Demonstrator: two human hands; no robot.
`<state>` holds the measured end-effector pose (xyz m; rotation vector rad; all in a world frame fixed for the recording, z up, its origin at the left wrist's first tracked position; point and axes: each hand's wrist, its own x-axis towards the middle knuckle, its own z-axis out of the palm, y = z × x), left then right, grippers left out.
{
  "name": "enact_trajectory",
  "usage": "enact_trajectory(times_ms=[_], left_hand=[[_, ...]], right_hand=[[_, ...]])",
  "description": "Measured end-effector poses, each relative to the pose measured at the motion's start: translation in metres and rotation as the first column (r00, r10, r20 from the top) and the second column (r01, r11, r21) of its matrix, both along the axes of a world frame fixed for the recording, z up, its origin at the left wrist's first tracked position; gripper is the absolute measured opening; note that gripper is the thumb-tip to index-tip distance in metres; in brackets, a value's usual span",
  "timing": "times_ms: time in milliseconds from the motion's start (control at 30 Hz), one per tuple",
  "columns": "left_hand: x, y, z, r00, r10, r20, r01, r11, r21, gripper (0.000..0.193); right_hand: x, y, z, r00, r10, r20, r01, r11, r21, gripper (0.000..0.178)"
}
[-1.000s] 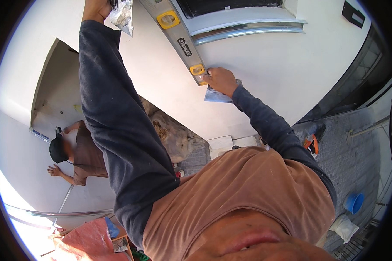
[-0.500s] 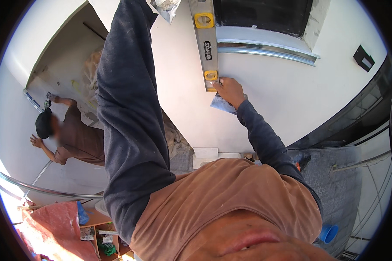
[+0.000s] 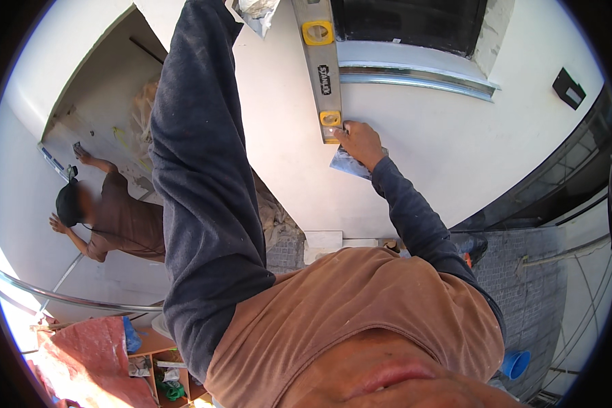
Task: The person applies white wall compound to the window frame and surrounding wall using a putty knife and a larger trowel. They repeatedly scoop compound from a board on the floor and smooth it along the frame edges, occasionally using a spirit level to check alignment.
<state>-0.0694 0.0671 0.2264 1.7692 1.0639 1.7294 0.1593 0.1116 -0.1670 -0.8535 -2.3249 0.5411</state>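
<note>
A long grey spirit level [image 3: 324, 81] with yellow-rimmed openings lies upright along the white wall. My right hand [image 3: 360, 145] is closed at its lower end, the thumb and fingers gripping its edge. Beneath that same hand a wide, shiny metal blade [image 3: 350, 163], like a putty knife's, sticks out; its handle is hidden in the palm. My left arm [image 3: 200, 136] in a dark sleeve reaches up past the top edge, so its hand is out of view. Close to that sleeve's end hangs a metal blade smeared with white paste [image 3: 258, 13].
To the left a co-worker [image 3: 119, 211] leans with both hands toward another wall. A metal strip [image 3: 415, 78] runs under the dark window [image 3: 408, 24]. A blue bucket [image 3: 515, 364] stands on the paved floor [image 3: 517, 285]. A red sheet [image 3: 88, 360] lies over shelving at lower left.
My right hand and the level stay almost in place. The co-worker's head and body have shifted slightly downward in the picture.
</note>
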Motion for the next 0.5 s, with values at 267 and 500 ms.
enact_trajectory(times_ms=[267,500], left_hand=[[0.0034,-0.0023,-0.0008,0.999,0.038,0.008,-0.038,0.999,-0.02,0.027],[-0.0017,-0.0013,-0.0036,0.999,0.041,-0.006,-0.041,0.999,-0.013,0.028]], right_hand=[[0.0022,-0.003,0.0066,0.999,-0.004,0.048,0.007,0.998,-0.055,0.044],[0.0011,-0.0013,0.0032,1.0,-0.003,0.028,0.004,1.0,-0.025,0.044]])
